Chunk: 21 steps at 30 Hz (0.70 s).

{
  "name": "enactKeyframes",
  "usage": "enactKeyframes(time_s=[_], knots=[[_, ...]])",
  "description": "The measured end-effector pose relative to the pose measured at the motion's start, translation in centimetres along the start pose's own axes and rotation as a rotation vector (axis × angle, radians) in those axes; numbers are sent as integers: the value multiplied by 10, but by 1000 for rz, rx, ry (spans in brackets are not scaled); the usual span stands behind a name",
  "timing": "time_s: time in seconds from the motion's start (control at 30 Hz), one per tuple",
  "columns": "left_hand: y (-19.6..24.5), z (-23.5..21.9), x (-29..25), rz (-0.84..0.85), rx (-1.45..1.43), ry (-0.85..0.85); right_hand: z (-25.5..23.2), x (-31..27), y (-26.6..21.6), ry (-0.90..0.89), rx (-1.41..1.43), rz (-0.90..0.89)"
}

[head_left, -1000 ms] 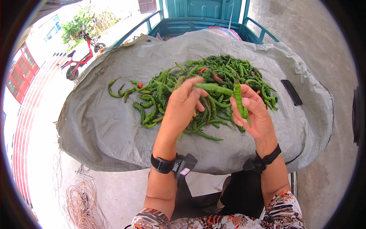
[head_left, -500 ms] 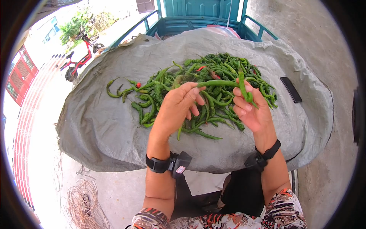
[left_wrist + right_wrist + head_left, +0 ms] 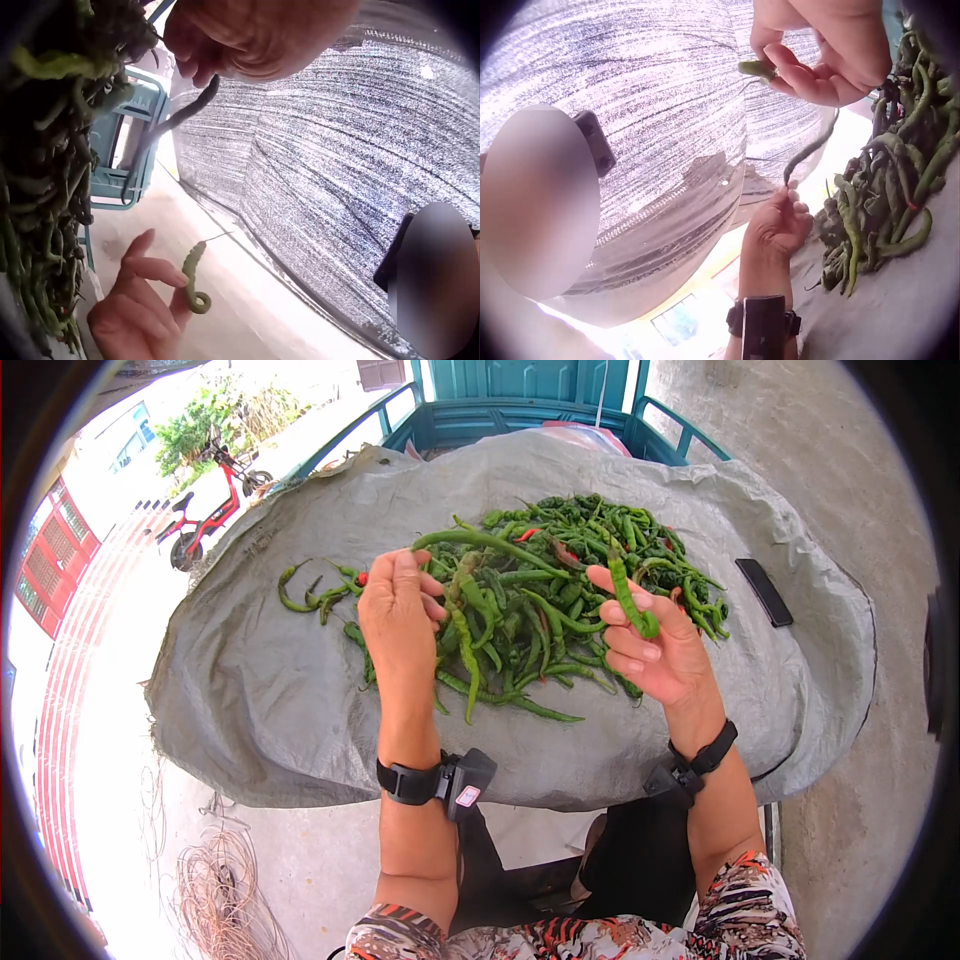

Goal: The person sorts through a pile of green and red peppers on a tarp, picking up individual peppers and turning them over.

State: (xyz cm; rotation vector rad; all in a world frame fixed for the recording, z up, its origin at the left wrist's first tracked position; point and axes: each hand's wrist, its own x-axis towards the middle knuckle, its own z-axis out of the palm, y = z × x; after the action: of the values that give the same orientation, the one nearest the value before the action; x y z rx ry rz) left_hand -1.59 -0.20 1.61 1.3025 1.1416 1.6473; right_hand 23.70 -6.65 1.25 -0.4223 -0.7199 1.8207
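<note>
My left hand pinches a long green chili pepper by one end at the left of the pile. The pepper stretches out to the right over the heap; it looks dark in the left wrist view. In my right hand, thumb and fingers pinch a shorter green chili pepper with a curled tip. That curl shows plainly in the left wrist view. Both hands are raised over the near side of a heap of green chili peppers, with a few red ones among them.
The heap lies on a grey woven sheet. A black phone rests on it at the right. Behind stands a blue cart bed with rails. A red electric bike is at back left, and tangled wire lies on the ground.
My left hand has moved left and away from the right hand, carrying the long pepper, whose far end has left the right hand. The right hand keeps its curled pepper, now tilted.
</note>
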Motion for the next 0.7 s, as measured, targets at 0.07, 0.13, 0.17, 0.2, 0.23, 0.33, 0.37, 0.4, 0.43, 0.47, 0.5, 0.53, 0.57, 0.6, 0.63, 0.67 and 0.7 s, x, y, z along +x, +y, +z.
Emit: enactKeyframes(time_s=[0.07, 0.13, 0.17, 0.2, 0.23, 0.33, 0.37, 0.4, 0.43, 0.47, 0.5, 0.53, 0.57, 0.6, 0.63, 0.67, 0.7], knots=[[-3, 3, 0, 13, 20, 115, 0, -1, 1, 50, -40, -32], [-4, 3, 0, 92, 110, 181, 1, 0, 4, 86, -126, -54], [-6, 2, 1, 165, 190, 190, 2, 1, 6, 104, -169, -65], [-3, 2, 1, 237, 269, 198, 2, 2, 8, 105, -210, -71], [0, 2, 0, 204, 270, 100, 3, 3, 10, 105, -252, -76], [19, 6, -10, 81, 172, -255, 10, 4, 14, 135, -315, -57], [24, 8, -15, 27, 72, -414, 12, 4, 16, 148, -326, -45], [27, 10, -18, -27, -29, -572, 12, 5, 17, 137, -362, -39], [29, 13, -20, -59, -58, -595, 12, 5, 18, 125, -398, -33], [30, 15, -21, -90, -87, -619, 12, 5, 19, 114, -433, -27], [31, 17, -22, -122, -117, -642, 13, 6, 21, 110, -447, -32], [30, 17, -23, -107, -112, -639, 15, 6, 22, 107, -460, -36], [30, 17, -23, -94, -111, -651, 17, 5, 22, 105, -472, -41], [30, 16, -23, -81, -110, -662, 17, 5, 22, 110, -465, -36], [30, 16, -23, -67, -108, -673, 18, 4, 22, 115, -459, -31], [30, 15, -23, -72, -113, -681, 18, 4, 22, 119, -454, -26], [30, 14, -23, -76, -118, -690, 18, 4, 22, 109, -460, -20]])
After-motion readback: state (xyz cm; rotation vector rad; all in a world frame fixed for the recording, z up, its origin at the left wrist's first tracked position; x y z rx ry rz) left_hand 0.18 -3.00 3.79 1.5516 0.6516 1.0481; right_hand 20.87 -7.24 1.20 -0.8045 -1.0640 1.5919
